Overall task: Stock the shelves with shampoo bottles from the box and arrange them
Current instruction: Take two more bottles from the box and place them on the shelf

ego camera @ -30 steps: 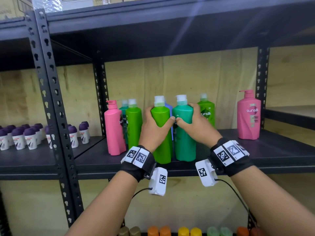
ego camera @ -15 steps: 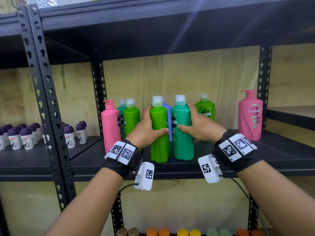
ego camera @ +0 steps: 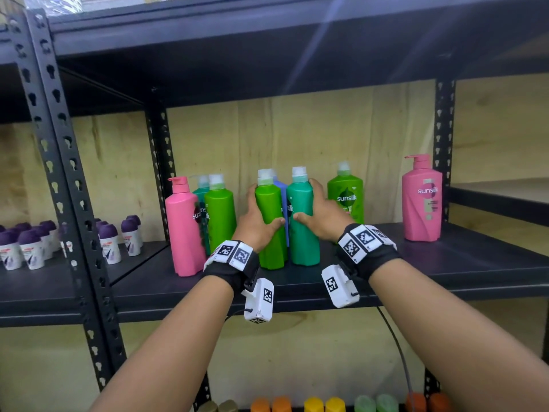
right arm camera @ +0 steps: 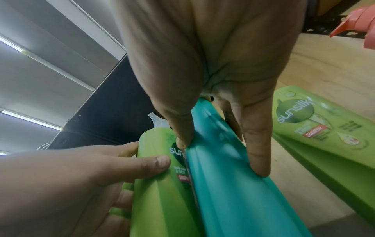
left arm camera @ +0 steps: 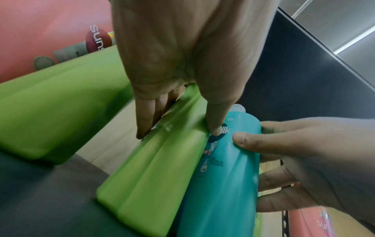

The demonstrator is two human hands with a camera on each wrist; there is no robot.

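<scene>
STEP: I grip the light-green plastic shampoo bottle [ego camera: 269,224] in my left hand [ego camera: 255,223] and the teal plastic shampoo bottle [ego camera: 303,221] in my right hand [ego camera: 322,220], fingers curled round each | METHOD: keep both upright, bases on the dark metal shelf [ego camera: 475,263], slide them back together | ROOM: front lip near; blue bottle [ego camera: 282,191] just behind; open deck right, towards the pink pump bottle [ego camera: 421,200].

Green bottle [ego camera: 269,224] touching teal bottle [ego camera: 303,221], upright

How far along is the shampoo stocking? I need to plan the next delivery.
Done: several bottles stand on the shelf, including a pink bottle at the right. In hand: the left hand grips a light green bottle and the right hand a teal bottle, side by side at the front. Left: labels face different ways and spacing is uneven. The box is out of view.
</scene>
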